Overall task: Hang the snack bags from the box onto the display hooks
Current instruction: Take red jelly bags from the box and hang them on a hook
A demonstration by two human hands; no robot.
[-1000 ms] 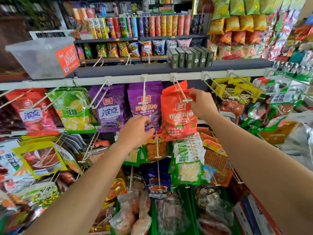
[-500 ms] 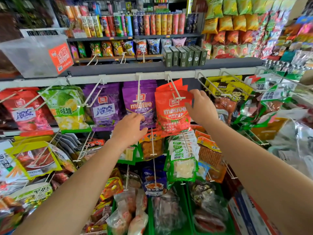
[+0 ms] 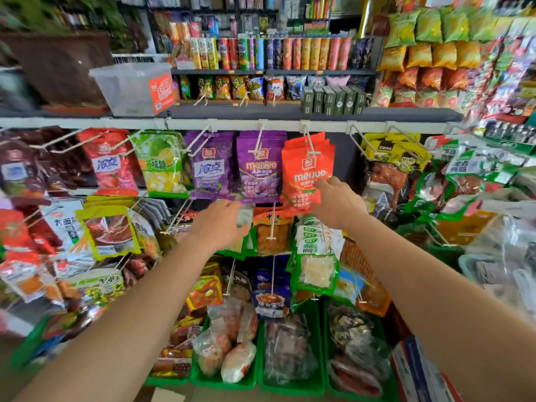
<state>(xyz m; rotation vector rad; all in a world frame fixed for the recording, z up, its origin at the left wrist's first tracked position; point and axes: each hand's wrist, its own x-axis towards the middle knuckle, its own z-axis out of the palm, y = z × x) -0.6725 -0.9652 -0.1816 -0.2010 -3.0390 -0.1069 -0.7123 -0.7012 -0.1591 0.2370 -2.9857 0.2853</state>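
Orange bag (image 3: 303, 181) on hook (image 3: 311, 145), right hand (image 3: 338, 203) relaxed at its edge, left hand (image 3: 220, 224) loose, empty

Both arms stretched forward; left grip (image 3: 220, 224) knuckles up, fingers curled, hold unclear; right grip (image 3: 338, 201) higher, fingers loose.

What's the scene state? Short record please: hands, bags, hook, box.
left hand: below the purple meijue bags, fingers loose, nothing seen in it
right hand: fingertips on the lower right of the orange meijue bags
hook: white, carries the orange meijue bags, several stacked on it
carton: bottom right corner, contents not visible
image: motion blur, fine finger detail unclear
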